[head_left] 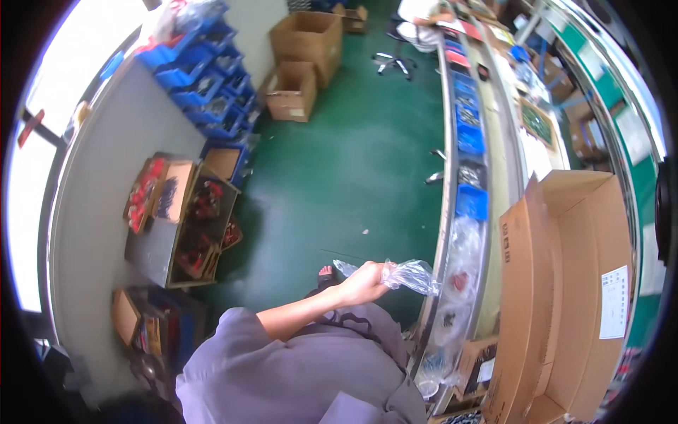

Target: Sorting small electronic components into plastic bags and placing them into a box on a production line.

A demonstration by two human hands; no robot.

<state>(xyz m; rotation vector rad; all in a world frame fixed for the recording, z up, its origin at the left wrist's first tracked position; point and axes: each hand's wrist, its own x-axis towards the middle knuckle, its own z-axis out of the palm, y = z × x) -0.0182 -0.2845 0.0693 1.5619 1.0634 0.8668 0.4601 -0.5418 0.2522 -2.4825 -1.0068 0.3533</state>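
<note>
Now one hand, which side I cannot tell, has its fingers closed around a clear plastic bag, held above the green floor, just left of the bench

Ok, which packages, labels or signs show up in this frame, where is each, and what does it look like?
Clear plastic bag: crumpled, gripped in the hand, centre.
Large cardboard carton: open, brown, lying at right.
White label: rectangular, on that carton's side.
Two brown cardboard boxes: open, on the green floor, top centre.
Blue bins: stacked, upper left.
Red sign: small, far left by the window.
</note>
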